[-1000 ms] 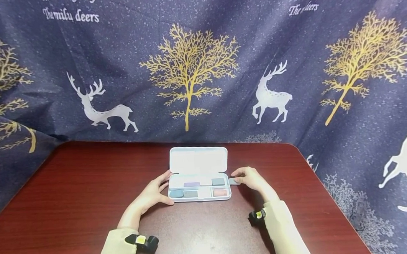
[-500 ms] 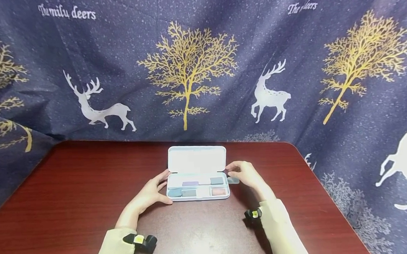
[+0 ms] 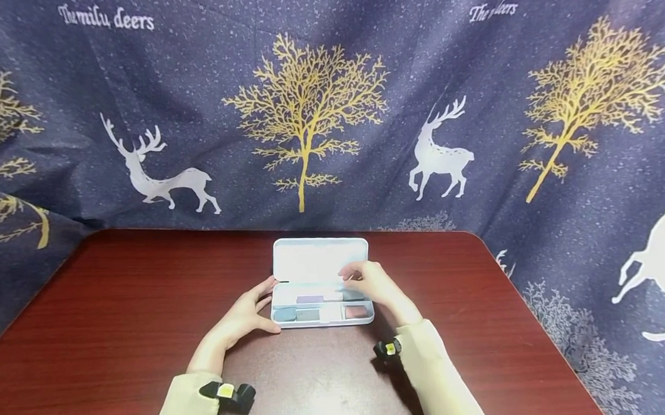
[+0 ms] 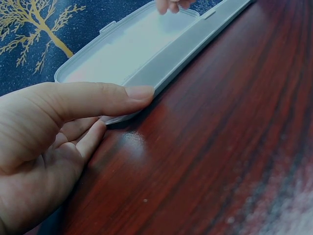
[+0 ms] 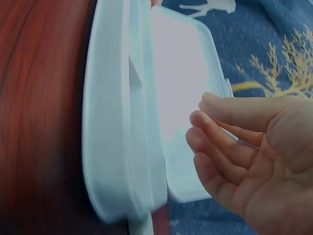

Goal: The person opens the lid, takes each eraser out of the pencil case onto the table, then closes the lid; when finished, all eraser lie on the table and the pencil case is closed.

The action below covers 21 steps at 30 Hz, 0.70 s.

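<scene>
An open pencil case, pale blue-white with its lid raised, lies on the table. My left hand holds its left end, thumb along the front wall and fingers at the rear corner. Inside are a purple block, a blue one, a grey-blue one and a pinkish one. Over the right half hovers my right hand, fingers bent and thumb near the index finger. Nothing shows between them in the right wrist view, where a pale strip sticks out beyond the case's end.
The case stands toward the back of a reddish-brown table. Behind the table's far edge hangs a dark blue cloth printed with trees and deer. Black straps with small devices sit on both wrists.
My right hand has left the small grey piece by the case's right end and moved left over the case's right half. My left hand stays at the left end.
</scene>
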Tool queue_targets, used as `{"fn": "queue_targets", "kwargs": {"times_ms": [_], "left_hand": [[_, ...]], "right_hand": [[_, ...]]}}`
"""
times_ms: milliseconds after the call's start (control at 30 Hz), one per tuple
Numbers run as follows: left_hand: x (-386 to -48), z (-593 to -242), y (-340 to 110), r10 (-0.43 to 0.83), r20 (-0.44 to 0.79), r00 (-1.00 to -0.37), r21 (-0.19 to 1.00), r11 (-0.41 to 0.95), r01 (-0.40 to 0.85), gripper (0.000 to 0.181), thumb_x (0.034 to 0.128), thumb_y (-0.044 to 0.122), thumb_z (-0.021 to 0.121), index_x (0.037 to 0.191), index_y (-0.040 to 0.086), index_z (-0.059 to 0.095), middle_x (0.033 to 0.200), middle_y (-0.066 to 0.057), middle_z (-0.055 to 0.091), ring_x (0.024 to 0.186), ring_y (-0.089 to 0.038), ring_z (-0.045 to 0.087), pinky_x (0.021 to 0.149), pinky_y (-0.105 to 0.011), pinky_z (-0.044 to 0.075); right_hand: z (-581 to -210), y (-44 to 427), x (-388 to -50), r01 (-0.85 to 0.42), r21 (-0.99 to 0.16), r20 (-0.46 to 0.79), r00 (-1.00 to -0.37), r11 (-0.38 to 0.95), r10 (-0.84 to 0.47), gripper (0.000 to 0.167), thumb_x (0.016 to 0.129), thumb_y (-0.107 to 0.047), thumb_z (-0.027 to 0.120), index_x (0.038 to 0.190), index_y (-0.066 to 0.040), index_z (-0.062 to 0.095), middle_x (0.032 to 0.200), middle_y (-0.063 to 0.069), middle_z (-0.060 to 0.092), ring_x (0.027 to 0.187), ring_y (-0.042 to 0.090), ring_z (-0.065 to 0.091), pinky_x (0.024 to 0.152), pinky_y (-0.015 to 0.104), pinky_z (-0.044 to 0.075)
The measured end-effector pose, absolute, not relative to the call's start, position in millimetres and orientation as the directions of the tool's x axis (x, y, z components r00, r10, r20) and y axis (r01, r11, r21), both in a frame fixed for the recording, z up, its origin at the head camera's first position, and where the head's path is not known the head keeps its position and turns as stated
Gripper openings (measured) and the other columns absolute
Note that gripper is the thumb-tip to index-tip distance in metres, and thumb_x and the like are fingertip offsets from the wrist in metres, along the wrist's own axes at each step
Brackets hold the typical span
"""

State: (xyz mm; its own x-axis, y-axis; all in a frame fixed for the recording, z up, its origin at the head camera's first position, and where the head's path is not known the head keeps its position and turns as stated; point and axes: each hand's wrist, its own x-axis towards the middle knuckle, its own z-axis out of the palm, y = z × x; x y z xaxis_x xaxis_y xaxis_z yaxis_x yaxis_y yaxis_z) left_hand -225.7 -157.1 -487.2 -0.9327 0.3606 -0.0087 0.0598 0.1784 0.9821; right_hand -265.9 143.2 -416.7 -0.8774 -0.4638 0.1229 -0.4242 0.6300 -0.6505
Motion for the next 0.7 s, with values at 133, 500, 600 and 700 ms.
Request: {"fn": "queue_targets", "kwargs": {"times_ms": [133, 500, 600, 700], "left_hand": [[-226, -486, -159, 0.361, -0.005, -0.933, 0.982, 0.176, 0.063, 0.112, 0.0615, -0.011, 0.082, 0.153, -0.008, 0.016, 0.157, -0.030, 0.023, 0.143, -0.045, 0.028, 0.110, -0.039, 0.045], [-224, -485, -155, 0.364, -0.010, -0.931, 0.982, 0.180, 0.060, 0.112, 0.0607, -0.010, 0.082, 0.152, -0.008, 0.018, 0.155, -0.032, 0.026, 0.142, -0.046, 0.030, 0.110, -0.038, 0.046], [-223, -485, -155, 0.369, -0.006, -0.929, 0.982, 0.178, 0.064, 0.112, 0.0613, -0.009, 0.083, 0.153, -0.007, 0.018, 0.155, -0.031, 0.025, 0.142, -0.046, 0.030, 0.110, -0.039, 0.046], [-224, -485, -157, 0.367, 0.002, -0.930, 0.981, 0.178, 0.072, 0.112, 0.0613, -0.008, 0.083, 0.153, -0.006, 0.018, 0.155, -0.031, 0.026, 0.142, -0.045, 0.030, 0.110, -0.039, 0.046]], "right_hand": [[-415, 126, -262, -0.436, -0.671, 0.107, -0.857, 0.600, -0.504, 0.020, 0.087, -0.003, 0.064, 0.105, 0.003, 0.070, 0.095, 0.014, 0.072, 0.090, 0.027, 0.068, 0.078, 0.026, 0.058], [-423, 90, -254, -0.486, -0.637, 0.057, -0.804, 0.599, -0.592, 0.020, 0.087, -0.005, 0.065, 0.105, 0.003, 0.072, 0.102, 0.014, 0.074, 0.093, 0.026, 0.068, 0.081, 0.024, 0.057], [-424, 84, -254, -0.488, -0.634, 0.051, -0.801, 0.600, -0.597, 0.020, 0.087, -0.004, 0.065, 0.105, 0.002, 0.073, 0.103, 0.013, 0.074, 0.095, 0.026, 0.068, 0.083, 0.028, 0.058], [-423, 79, -254, -0.491, -0.631, 0.046, -0.797, 0.601, -0.603, 0.020, 0.088, -0.005, 0.064, 0.106, 0.001, 0.073, 0.105, 0.013, 0.074, 0.098, 0.027, 0.068, 0.086, 0.032, 0.058]]}}
